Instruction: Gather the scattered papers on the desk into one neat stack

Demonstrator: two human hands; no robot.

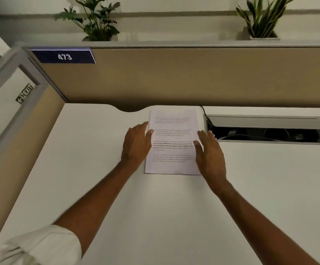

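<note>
A stack of white printed papers (172, 142) lies flat on the white desk (164, 217), near its far edge, with its edges lined up. My left hand (136, 145) rests along the stack's left edge, fingers apart and holding nothing. My right hand (210, 153) lies against the right edge, its fingers spread and its thumb over the sheet's margin. Both hands flank the stack without gripping it. No other loose sheets show on the desk.
An open cable tray (270, 129) with wires is sunk in the desk right of the stack. A tan partition (174, 77) bearing a blue "473" label (63, 56) rises behind, with two potted plants (96, 20) on its ledge. A glass panel stands at left.
</note>
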